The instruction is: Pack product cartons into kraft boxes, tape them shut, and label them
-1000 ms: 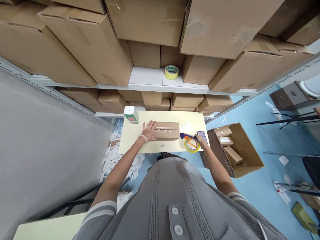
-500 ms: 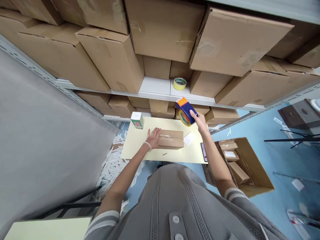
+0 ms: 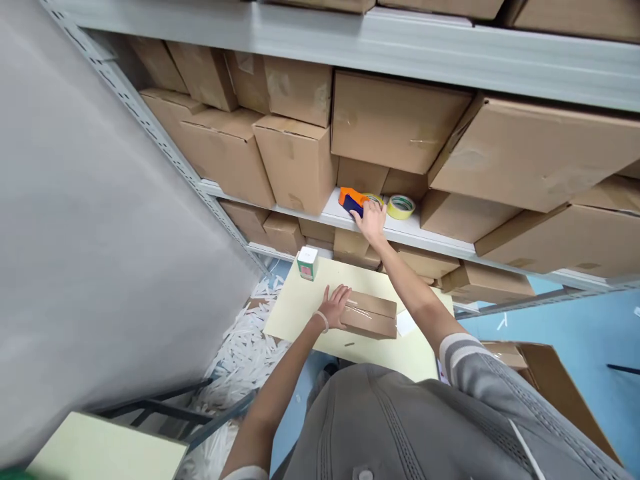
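My left hand [image 3: 336,308] lies with fingers spread on the left end of a brown cardboard box [image 3: 373,315], which has clear tape along its top. The box rests on a pale yellow table [image 3: 300,307]. My right hand [image 3: 371,220] reaches up to the white shelf and grips a blue and orange tape dispenser [image 3: 353,201]. The dispenser is at the shelf surface; whether it bears its weight there I cannot tell. Just right of that hand sits a yellow tape roll [image 3: 401,207]. A small white and green box [image 3: 307,263] stands at the table's back left.
Cardboard cartons [image 3: 400,120] fill the metal shelving ahead. A white paper [image 3: 406,323] lies right of the box. White paper strips [image 3: 240,340] cover the floor at left. An open carton [image 3: 560,380] stands at lower right, and a second table [image 3: 110,447] at lower left.
My right hand has carried the tape dispenser from above the table up and forward to the shelf, beside the tape roll. My left hand stays on the box. The view has shifted.
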A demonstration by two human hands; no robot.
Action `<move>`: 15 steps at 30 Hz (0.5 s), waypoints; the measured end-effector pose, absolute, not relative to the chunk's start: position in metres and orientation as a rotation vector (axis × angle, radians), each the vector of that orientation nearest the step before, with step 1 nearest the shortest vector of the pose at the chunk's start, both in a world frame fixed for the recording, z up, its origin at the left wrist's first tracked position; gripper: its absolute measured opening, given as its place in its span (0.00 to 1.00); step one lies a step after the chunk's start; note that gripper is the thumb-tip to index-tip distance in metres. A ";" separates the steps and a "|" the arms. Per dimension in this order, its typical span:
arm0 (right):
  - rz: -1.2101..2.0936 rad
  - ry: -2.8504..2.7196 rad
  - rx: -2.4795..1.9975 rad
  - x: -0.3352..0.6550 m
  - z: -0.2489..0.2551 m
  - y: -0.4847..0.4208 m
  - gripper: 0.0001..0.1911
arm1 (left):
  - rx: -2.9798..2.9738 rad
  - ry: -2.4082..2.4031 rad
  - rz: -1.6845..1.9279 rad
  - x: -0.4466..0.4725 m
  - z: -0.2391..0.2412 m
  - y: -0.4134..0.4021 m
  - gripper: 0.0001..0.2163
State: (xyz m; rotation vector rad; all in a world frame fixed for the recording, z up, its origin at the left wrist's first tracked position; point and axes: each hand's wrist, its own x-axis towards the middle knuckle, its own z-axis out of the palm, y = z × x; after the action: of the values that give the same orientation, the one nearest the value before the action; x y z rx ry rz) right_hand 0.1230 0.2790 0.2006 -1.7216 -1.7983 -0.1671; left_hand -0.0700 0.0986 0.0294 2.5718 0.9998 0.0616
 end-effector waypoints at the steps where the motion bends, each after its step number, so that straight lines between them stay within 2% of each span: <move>1: -0.150 -1.793 -1.718 0.121 0.200 0.279 0.29 | 2.566 0.999 0.064 -0.070 0.030 0.099 0.59; 7: -0.116 -1.658 -1.729 0.136 0.203 0.222 0.32 | 2.546 0.975 0.023 -0.073 0.034 0.102 0.61; 11: 0.095 -1.366 -1.896 0.174 0.158 0.123 0.31 | 2.397 1.018 0.065 -0.074 0.032 0.097 0.63; 13: 0.310 -1.107 -2.035 0.191 0.122 0.062 0.34 | 2.236 1.136 0.184 -0.075 0.028 0.088 0.58; 15: 0.572 -0.796 -2.133 0.201 0.089 0.005 0.37 | 2.001 1.280 0.312 -0.077 0.021 0.076 0.48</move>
State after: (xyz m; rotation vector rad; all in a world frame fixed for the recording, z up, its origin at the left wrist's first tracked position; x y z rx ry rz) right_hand 0.2012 0.0047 0.0892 -2.1331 -0.7959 0.5721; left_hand -0.0771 0.0761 0.0214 2.0013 1.2799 0.3115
